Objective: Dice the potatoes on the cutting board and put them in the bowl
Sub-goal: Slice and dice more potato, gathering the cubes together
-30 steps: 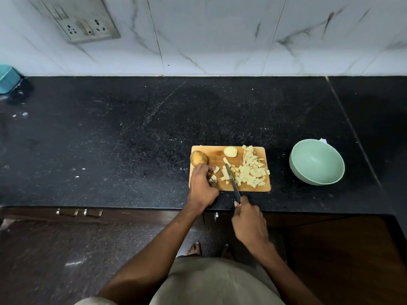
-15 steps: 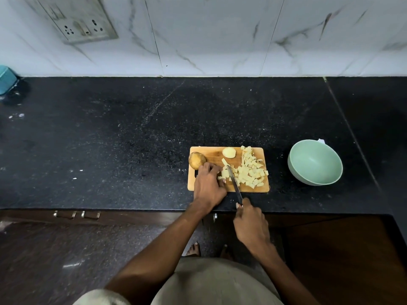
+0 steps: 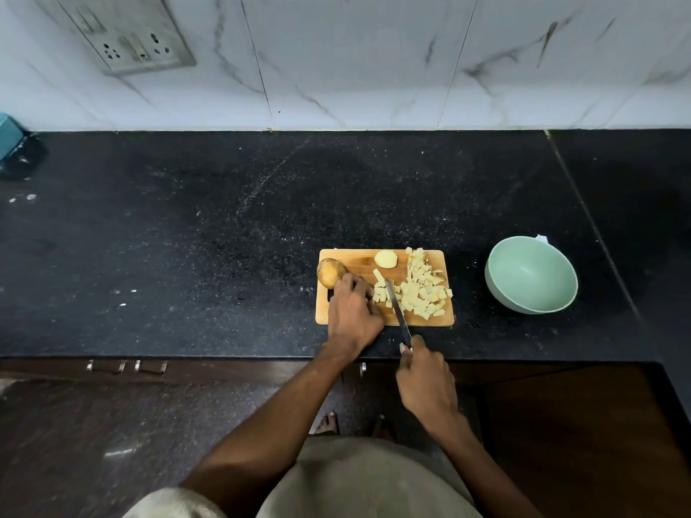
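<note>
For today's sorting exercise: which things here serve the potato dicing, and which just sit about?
In use: cutting board, knife, diced potato, whole potato, peeled piece, green bowl, left hand, right hand.
Idle: wall socket, teal object.

A black speckled countertop (image 3: 224, 237) spans the view and serves as the landmark. Behind it rises a white marble-veined tiled wall (image 3: 355, 61), with a metal socket plate (image 3: 127, 31) set into it above the countertop's far left part. A teal object (image 3: 9, 136) sits at the countertop's far left edge, cut off by the frame. Below the countertop's front edge, metal drawer handles (image 3: 127, 366) show on dark wooden cabinets (image 3: 561, 424).
</note>
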